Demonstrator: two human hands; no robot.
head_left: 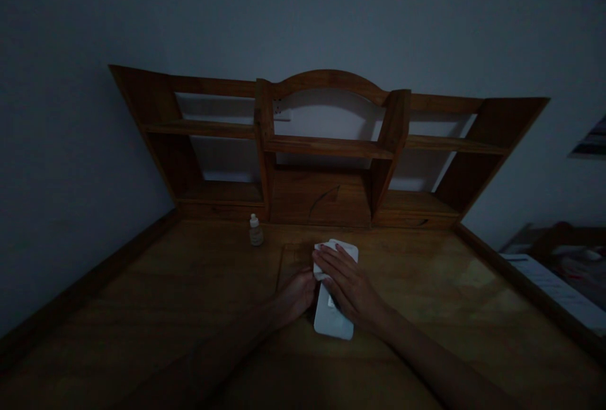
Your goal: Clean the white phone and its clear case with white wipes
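On desk (189, 284), hands (350, 287) on white pouch (331, 322)

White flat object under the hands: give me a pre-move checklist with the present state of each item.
1. Right hand lies flat on top of the white flat object: ok.
2. Left hand is at the object's left edge: ok; whether it grips the edge: cannot tell.
3. Object rests on the wooden desk, not lifted: ok.
4. Small bottle stands upright, apart from both hands: ok.
5. What the object is, and which face is up: cannot tell, the picture is dim.
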